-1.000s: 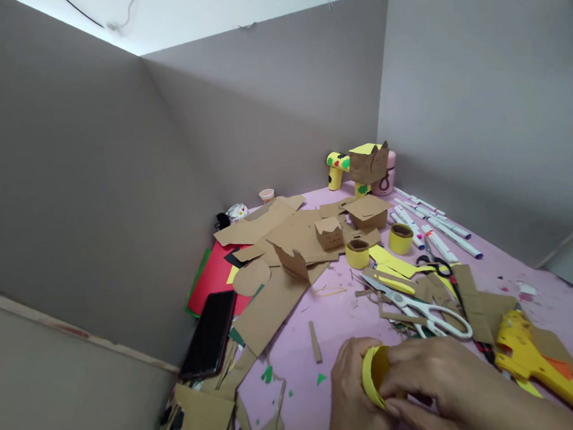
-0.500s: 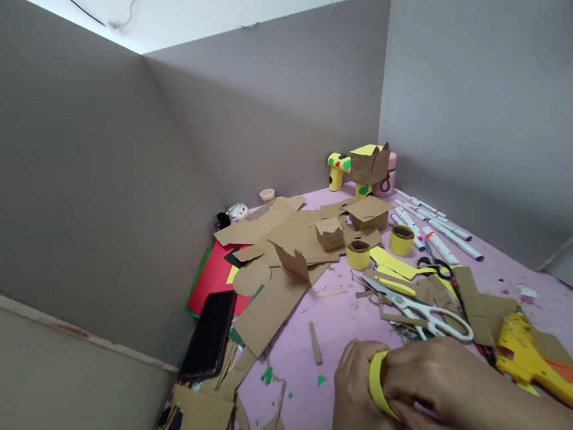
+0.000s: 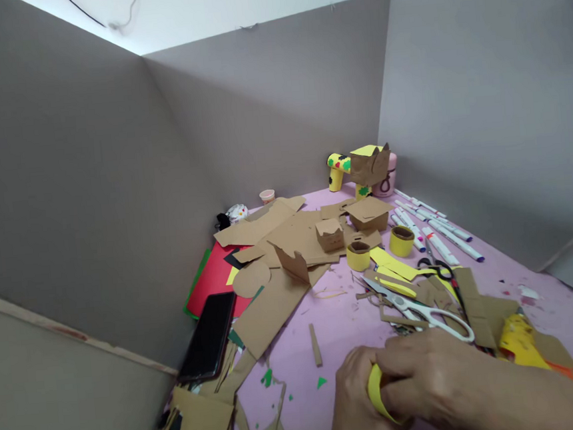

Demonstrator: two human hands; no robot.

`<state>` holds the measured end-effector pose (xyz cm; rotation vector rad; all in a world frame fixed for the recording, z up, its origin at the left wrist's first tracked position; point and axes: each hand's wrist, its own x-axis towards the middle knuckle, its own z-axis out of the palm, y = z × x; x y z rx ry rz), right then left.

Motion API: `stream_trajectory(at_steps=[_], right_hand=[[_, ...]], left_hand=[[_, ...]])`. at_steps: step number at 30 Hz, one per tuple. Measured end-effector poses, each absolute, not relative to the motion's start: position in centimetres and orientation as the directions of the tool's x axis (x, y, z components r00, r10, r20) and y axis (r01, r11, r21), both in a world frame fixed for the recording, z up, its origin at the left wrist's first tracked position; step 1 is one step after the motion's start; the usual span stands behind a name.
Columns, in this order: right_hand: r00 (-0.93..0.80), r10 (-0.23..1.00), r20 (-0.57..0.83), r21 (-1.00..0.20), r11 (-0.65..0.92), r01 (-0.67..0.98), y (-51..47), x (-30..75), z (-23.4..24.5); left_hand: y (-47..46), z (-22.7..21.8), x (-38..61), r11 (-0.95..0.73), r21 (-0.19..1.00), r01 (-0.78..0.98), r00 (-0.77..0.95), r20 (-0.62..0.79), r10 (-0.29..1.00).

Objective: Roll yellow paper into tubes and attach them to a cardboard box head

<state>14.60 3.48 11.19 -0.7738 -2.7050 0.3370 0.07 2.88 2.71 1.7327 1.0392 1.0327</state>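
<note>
Lower centre of frame: left hand [image 3: 355, 396] and right hand [image 3: 431, 379] both pinch a curled yellow paper strip [image 3: 376, 394] between them (partly hidden by fingers), above the pink table [image 3: 298, 348]. White scissors [image 3: 425, 313] lie just above.

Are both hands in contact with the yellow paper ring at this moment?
Touching. The head view shows the right hand pinching the yellow paper ring from one side and the left hand gripping its other side, with no gap visible.
</note>
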Motion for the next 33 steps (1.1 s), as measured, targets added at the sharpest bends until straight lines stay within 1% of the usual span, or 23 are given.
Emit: stream_trajectory(at_steps=[2,5,7,11,14,16,18,20,21,25,27,29,31,33], right_hand=[[-0.754,0.613,0.235,-0.373,0.773,0.513,3.3,14.9,12.5],[-0.509,0.805,0.306,-0.506,0.590,0.629,2.7,15.2,12.6],[-0.391,0.866,0.311,-0.572,0.500,0.650,2.2,15.0,11.3],[-0.415,0.868,0.273,-0.697,0.476,0.537,1.5,14.0,7.9],[-0.435,0.874,0.215,-0.800,0.413,0.435,1.6,13.6,7.0],[-0.454,0.869,0.195,-0.840,0.387,0.381,2.0,13.6,7.0],[-0.458,0.862,0.216,-0.847,0.399,0.352,2.2,13.7,7.1],[-0.441,0.858,0.262,-0.807,0.445,0.387,2.3,14.0,7.1],[-0.431,0.855,0.289,-0.767,0.476,0.431,2.1,14.1,7.0],[-0.415,0.818,0.398,-0.521,0.574,0.631,1.4,14.5,7.0],[-0.448,0.782,0.433,-0.399,0.612,0.683,1.3,14.5,7.1],[-0.501,0.742,0.446,-0.299,0.651,0.698,1.3,14.3,7.2],[-0.554,0.708,0.438,-0.244,0.687,0.685,1.5,14.0,7.4],[-0.567,0.707,0.422,-0.241,0.691,0.682,1.7,13.8,7.6]], left_hand=[[2.9,2.4,0.1,-0.223,0.960,0.167,0.279,0.170,0.945],[2.8,1.8,0.1,-0.165,0.986,0.030,0.236,0.153,0.960],[2.7,1.5,0.2,-0.172,0.985,-0.005,0.232,0.169,0.958],[2.7,1.2,0.5,-0.201,0.978,0.052,0.237,0.184,0.954],[2.9,1.4,0.3,-0.204,0.977,0.059,0.260,0.182,0.948],[3.1,1.6,0.0,-0.185,0.981,0.053,0.285,0.162,0.945],[3.3,1.9,-0.2,-0.187,0.980,0.061,0.332,0.157,0.930],[3.4,2.0,-0.3,-0.202,0.976,0.080,0.360,0.160,0.919],[3.4,1.9,-0.3,-0.204,0.975,0.083,0.357,0.162,0.920],[3.4,1.3,0.0,-0.196,0.977,0.078,0.277,0.168,0.946],[3.3,1.0,0.2,-0.191,0.977,0.095,0.256,0.161,0.953],[3.3,1.0,0.3,-0.185,0.976,0.113,0.252,0.152,0.956],[3.2,1.3,0.3,-0.194,0.972,0.134,0.272,0.153,0.950],[3.2,1.5,0.3,-0.220,0.961,0.169,0.278,0.168,0.946]])
